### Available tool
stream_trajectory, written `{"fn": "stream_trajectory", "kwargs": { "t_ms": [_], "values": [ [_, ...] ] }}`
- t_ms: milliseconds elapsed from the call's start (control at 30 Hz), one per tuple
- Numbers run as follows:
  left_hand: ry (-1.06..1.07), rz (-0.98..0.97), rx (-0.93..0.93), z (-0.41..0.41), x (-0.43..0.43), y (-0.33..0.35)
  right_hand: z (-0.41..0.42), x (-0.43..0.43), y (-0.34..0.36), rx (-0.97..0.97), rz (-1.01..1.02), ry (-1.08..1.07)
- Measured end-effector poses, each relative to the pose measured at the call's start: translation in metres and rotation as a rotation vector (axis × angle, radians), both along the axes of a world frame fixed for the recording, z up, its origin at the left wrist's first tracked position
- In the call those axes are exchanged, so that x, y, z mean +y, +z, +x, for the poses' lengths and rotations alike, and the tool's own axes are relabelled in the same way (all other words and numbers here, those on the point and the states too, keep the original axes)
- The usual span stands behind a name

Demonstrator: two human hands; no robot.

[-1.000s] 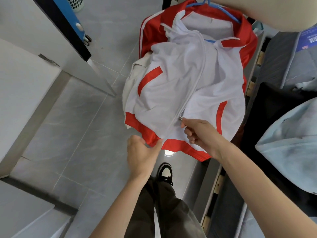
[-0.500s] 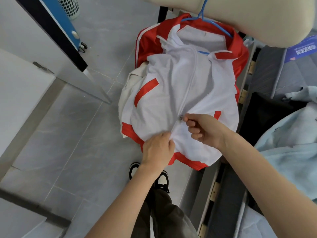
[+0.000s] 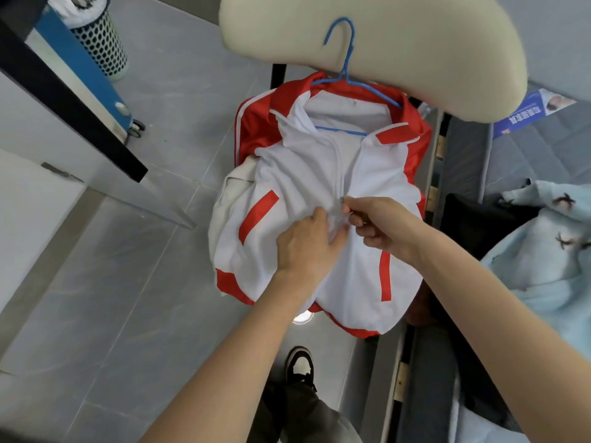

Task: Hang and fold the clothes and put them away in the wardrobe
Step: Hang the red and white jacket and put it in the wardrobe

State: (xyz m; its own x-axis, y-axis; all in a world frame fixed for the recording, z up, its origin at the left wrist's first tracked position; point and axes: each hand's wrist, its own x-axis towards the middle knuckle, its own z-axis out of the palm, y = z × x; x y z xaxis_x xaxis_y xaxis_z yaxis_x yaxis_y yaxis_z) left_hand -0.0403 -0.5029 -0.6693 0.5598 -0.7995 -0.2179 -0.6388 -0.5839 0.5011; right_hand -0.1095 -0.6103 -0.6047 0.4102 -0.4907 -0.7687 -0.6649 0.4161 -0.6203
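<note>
A white and red zip jacket (image 3: 307, 174) hangs on a blue hanger (image 3: 348, 81), whose hook sits over a cream padded edge (image 3: 415, 49). My right hand (image 3: 380, 225) pinches the zip pull at mid-chest of the jacket. My left hand (image 3: 307, 244) grips the white fabric beside the zip just below it. The zip is closed below my hands and open above them, up to the collar. A beige garment (image 3: 224, 203) peeks out behind the jacket's left side.
A bed frame with a grey mattress (image 3: 527, 155) runs along the right, with a black garment (image 3: 479, 219) and a light blue patterned one (image 3: 550, 244) on it. A white cabinet (image 3: 32, 203) stands left. A perforated bin (image 3: 99, 36) is at the top left. Grey tiled floor lies below.
Both hands have moved up the jacket front from the red hem to mid-chest, the right one drawing the zip pull upward. The view has tilted up, showing more of the hanger hook.
</note>
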Motion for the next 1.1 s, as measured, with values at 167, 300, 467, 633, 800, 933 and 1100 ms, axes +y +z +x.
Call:
{"fn": "stream_trajectory", "kwargs": {
  "t_ms": [167,300,467,633,800,933,1100],
  "values": [
    [-0.054,0.009,0.055,0.006,-0.017,-0.008,0.002,-0.014,-0.001,0.011,-0.016,0.001],
    [-0.103,0.090,0.163,0.002,-0.005,-0.030,0.010,-0.035,-0.007,-0.061,0.017,-0.179],
    [-0.109,0.218,0.251,0.019,-0.001,-0.048,0.039,-0.083,-0.008,-0.123,-0.019,-0.235],
    [-0.131,0.405,0.262,0.027,-0.015,-0.054,0.072,-0.132,0.000,-0.172,-0.069,-0.204],
    [-0.172,0.644,0.240,0.033,-0.041,-0.050,0.090,-0.157,0.000,-0.103,-0.142,-0.044],
    [-0.115,0.574,0.144,0.042,-0.069,-0.028,0.092,-0.163,-0.012,0.061,-0.202,0.195],
    [0.101,0.269,0.064,0.057,-0.114,-0.012,0.091,-0.181,-0.024,0.102,-1.027,0.460]
  ]
}}
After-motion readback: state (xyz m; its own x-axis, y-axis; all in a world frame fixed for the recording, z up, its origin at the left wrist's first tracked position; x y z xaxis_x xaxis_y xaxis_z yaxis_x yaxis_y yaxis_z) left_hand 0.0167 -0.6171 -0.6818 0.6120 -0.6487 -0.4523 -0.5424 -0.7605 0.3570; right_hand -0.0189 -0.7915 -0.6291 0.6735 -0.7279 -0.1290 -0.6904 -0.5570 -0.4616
